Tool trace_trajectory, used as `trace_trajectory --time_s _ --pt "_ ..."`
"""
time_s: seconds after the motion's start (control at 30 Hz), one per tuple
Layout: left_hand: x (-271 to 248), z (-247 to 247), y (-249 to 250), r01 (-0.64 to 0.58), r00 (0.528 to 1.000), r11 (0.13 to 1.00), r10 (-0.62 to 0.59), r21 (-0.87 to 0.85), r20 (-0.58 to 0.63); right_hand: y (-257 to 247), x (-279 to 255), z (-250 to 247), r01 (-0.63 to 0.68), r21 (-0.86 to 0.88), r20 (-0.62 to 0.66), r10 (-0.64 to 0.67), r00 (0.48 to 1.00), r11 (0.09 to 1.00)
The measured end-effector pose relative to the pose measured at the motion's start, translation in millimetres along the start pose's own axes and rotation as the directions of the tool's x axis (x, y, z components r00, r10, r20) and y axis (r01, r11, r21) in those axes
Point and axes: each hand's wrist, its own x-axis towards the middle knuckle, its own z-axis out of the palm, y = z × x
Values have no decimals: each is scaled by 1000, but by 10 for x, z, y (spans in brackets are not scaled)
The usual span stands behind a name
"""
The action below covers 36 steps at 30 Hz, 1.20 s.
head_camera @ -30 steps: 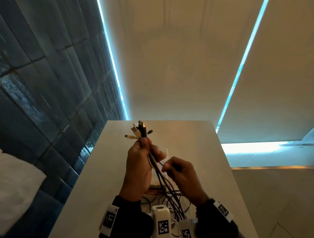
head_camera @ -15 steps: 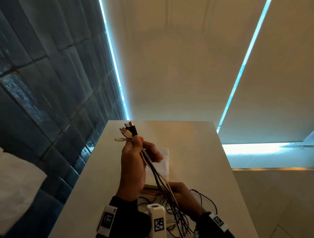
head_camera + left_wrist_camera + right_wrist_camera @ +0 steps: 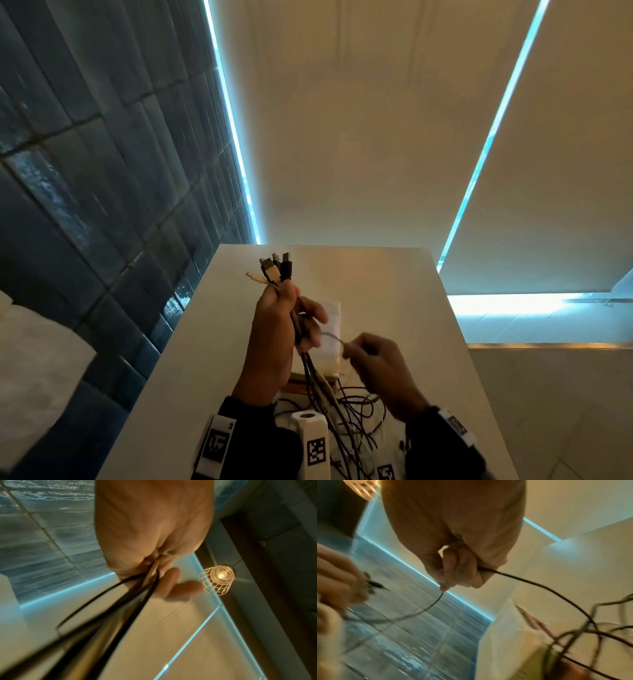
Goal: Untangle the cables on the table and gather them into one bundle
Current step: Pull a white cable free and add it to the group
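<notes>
My left hand (image 3: 284, 322) grips a bunch of dark and pale cables (image 3: 310, 373) upright above the white table (image 3: 394, 308). Their plug ends (image 3: 275, 269) fan out above the fist. The cables run down from the fist (image 3: 147, 574) to a loose tangle (image 3: 356, 411) on the table near me. My right hand (image 3: 373, 356), just right of the left, pinches one thin dark cable (image 3: 522, 578). That cable arcs over to the left hand (image 3: 337, 582) and trails down into the tangle (image 3: 590, 628).
A pale book or box (image 3: 330, 342) lies on the table under the hands. Dark blue tiles (image 3: 102, 171) cover the wall on the left. A wire-cage lamp (image 3: 217, 580) hangs overhead. The table's right edge (image 3: 459, 325) drops to a tiled floor.
My right hand has come up from the tangle on the table to beside the left hand, drawing one thin cable with it. The left hand holds its bunch in much the same place.
</notes>
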Motion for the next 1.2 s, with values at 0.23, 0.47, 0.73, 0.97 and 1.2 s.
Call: trace_trajectory --time_s 0.23,0.47,0.73,0.97,1.2 --pt "-36 40 3 99 995 990 -97 105 -22 -670 -108 53 236 270 3 -246 969 933" --pt "-52 0 62 228 971 916 -187 -329 152 -643 -178 127 236 340 112 -289 951 910" --pt "-3 45 20 126 992 842 -104 -525 72 -340 -169 159 145 283 173 -199 965 948" --pt "-25 25 19 66 998 888 -65 -455 16 -33 -86 250 80 191 153 -110 982 978" --pt "-53 -49 48 53 998 903 -36 -427 48 266 3 331 36 101 137 -50 989 994"
